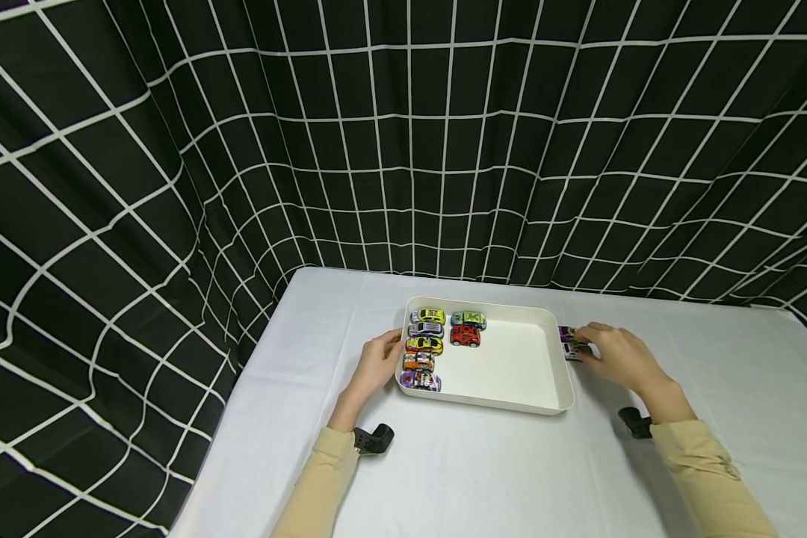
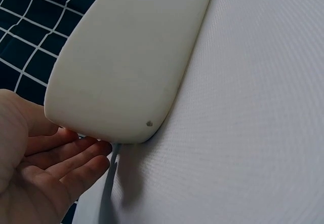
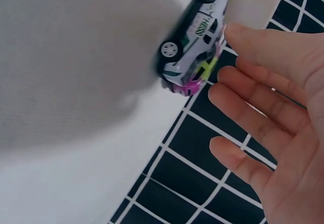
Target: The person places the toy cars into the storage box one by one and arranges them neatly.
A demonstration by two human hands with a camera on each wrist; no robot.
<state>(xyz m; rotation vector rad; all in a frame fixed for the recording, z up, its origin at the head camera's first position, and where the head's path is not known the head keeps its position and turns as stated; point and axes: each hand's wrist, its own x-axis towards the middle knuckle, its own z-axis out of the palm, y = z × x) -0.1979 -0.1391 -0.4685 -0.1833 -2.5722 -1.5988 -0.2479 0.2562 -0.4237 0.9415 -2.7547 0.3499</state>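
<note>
At the left end of a white tray point(image 1: 511, 366), my left hand point(image 1: 379, 359) touches the outer wall near the rim. Its fingers extend along the tray's end point(image 2: 116, 82) in the left wrist view, loosely straight. To the right of the tray, my right hand point(image 1: 622, 359) reaches over two toy cars. One is a white toy car point(image 3: 200, 36) with green lettering; a magenta and yellow toy car point(image 3: 190, 86) lies behind it, partly hidden. The right thumb tip meets the white car's roof edge, while the other fingers are spread and relaxed.
Inside the tray, a column of several toy cars lines the left end, including a red and yellow car point(image 1: 424, 345). A green car point(image 1: 468, 320) and a red car point(image 1: 465, 336) form a second column. A black grid curtain point(image 1: 444, 149) hangs behind the white-covered table point(image 1: 484, 471).
</note>
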